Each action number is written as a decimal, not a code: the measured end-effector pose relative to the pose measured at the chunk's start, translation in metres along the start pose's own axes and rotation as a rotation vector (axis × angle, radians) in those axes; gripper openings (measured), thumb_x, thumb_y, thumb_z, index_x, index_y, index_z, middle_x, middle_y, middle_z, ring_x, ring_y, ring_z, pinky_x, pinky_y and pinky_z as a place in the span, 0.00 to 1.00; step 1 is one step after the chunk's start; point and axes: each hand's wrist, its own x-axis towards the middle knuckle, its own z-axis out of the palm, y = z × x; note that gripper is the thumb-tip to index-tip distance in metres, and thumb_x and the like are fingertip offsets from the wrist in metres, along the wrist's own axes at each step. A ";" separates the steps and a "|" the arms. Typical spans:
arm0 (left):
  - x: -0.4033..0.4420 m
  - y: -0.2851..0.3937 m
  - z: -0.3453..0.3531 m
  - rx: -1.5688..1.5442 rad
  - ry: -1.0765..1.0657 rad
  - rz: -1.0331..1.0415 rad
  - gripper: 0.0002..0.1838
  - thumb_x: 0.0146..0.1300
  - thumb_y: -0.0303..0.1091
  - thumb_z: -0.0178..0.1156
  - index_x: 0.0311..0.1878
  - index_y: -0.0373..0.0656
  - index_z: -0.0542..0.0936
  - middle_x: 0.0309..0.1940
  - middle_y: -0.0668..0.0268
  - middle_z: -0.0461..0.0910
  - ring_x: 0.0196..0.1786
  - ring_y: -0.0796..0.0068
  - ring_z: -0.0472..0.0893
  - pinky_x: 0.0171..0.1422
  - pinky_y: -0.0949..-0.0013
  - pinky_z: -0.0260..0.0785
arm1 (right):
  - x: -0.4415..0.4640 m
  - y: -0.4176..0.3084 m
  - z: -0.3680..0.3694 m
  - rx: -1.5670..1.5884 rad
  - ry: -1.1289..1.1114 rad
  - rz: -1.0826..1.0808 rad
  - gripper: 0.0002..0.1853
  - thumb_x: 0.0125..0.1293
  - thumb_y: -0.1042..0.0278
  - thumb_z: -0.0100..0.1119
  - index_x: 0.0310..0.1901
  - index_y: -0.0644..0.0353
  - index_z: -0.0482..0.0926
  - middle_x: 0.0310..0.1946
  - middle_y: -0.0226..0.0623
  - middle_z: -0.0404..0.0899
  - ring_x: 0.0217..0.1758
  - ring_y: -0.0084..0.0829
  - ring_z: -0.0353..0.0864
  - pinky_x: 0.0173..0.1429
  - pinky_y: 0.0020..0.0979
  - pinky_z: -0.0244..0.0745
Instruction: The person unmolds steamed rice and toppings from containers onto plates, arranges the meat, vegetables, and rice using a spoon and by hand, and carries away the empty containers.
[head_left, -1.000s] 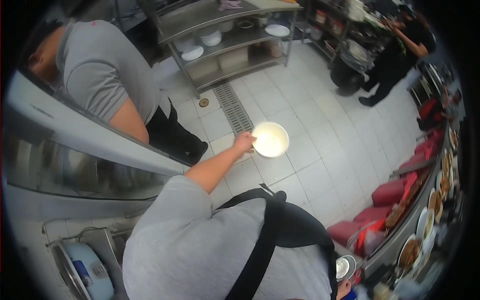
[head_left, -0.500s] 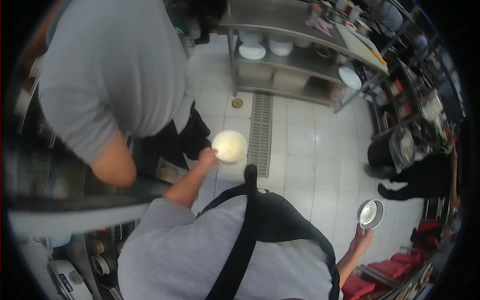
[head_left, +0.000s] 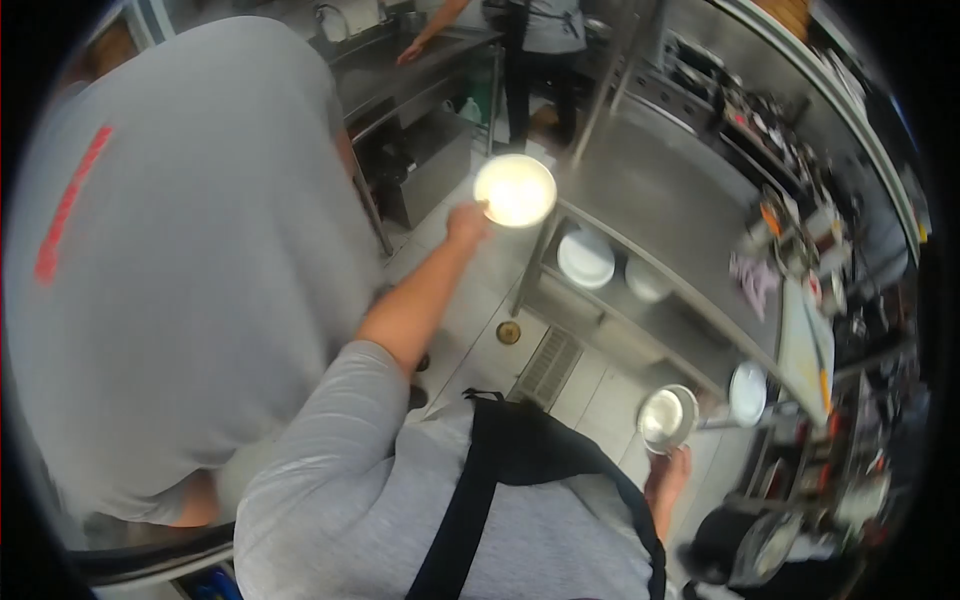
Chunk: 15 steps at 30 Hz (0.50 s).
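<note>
My left hand (head_left: 467, 226) is stretched far forward, its fingers closed on the near rim of a round white bowl (head_left: 515, 191). The inside of the bowl looks pale cream and overbright, so its contents are hard to make out. Lower on the right, my right hand (head_left: 668, 472) grips a round metal pan (head_left: 684, 424) by its near side. Something white lies at the bottom of that pan. Both vessels are held up above the tiled floor, well apart from each other.
A co-worker in a grey shirt (head_left: 190, 260) stands close on my left. Ahead is a steel table (head_left: 650, 190) with white containers (head_left: 586, 259) on its lower shelf. Another person (head_left: 550, 40) stands beyond. A floor drain (head_left: 548, 368) and a black bin (head_left: 722, 545) are nearby.
My view has swung, bringing the steel table nearer. My left arm reaches further forward with the bowl, and the pan in my right hand has come further in from the right.
</note>
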 end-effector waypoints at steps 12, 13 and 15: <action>0.224 0.095 -0.146 -0.465 0.308 0.135 0.15 0.66 0.36 0.54 0.50 0.37 0.74 0.48 0.58 0.75 0.46 0.59 0.80 0.47 0.60 0.79 | 0.283 0.065 0.440 0.033 -0.688 0.406 0.08 0.65 0.75 0.55 0.28 0.56 0.71 0.29 0.31 0.76 0.35 0.28 0.78 0.48 0.41 0.77; 0.244 0.100 -0.162 -0.460 0.301 0.158 0.14 0.67 0.36 0.53 0.50 0.36 0.74 0.50 0.58 0.75 0.49 0.59 0.80 0.50 0.60 0.79 | 0.295 0.083 0.471 0.077 -0.712 0.419 0.08 0.65 0.75 0.55 0.28 0.56 0.71 0.29 0.32 0.76 0.35 0.28 0.78 0.48 0.41 0.77; 0.299 0.113 -0.195 -0.449 0.292 0.179 0.17 0.68 0.38 0.53 0.53 0.36 0.72 0.54 0.57 0.73 0.54 0.58 0.77 0.52 0.59 0.78 | 0.324 0.117 0.535 0.110 -0.709 0.434 0.07 0.65 0.75 0.55 0.29 0.57 0.71 0.31 0.34 0.78 0.36 0.29 0.78 0.49 0.43 0.77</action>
